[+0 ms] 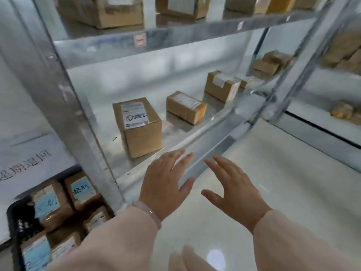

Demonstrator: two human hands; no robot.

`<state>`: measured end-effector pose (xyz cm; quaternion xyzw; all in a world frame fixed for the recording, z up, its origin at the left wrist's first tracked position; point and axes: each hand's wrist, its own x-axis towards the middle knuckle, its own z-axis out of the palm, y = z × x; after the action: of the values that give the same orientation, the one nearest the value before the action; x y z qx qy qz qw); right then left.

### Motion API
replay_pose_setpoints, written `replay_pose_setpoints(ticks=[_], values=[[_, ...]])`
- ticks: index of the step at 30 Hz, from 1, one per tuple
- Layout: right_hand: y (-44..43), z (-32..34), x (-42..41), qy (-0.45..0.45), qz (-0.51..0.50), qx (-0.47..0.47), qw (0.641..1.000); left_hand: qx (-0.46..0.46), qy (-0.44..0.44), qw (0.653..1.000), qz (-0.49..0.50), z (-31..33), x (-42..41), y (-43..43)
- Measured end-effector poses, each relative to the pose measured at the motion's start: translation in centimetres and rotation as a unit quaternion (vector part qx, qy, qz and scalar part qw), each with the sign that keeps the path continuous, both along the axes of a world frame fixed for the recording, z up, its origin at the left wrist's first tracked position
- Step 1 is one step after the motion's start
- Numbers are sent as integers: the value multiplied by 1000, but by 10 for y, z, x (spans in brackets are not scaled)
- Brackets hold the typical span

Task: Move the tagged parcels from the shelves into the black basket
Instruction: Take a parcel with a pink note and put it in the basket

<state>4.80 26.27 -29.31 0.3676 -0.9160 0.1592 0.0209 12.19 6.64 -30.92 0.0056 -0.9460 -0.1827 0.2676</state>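
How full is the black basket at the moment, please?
Largely full: the basket holds at least five blue-tagged parcels packed closely side by side.

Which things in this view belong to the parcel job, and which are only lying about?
Belongs to the job: nearest parcel; flat parcel beyond it; black basket; blue-tagged parcels inside it; open left hand; open right hand.
Just lying about: handwritten sign; red sticker on the beam; bracelet.
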Motion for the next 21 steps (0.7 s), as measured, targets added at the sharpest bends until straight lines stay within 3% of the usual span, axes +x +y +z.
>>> replay_pose_setpoints(ticks=[7, 12, 21], values=[[115, 50, -85, 49, -152, -22, 987, -48, 44, 993, -101, 62, -130, 102], [168, 73, -141, 79, -207, -26, 975, -72, 81, 985, -136, 80, -216, 147], [204, 97, -279, 95, -270, -11, 958, -28, 94, 981, -166, 90, -390, 191]])
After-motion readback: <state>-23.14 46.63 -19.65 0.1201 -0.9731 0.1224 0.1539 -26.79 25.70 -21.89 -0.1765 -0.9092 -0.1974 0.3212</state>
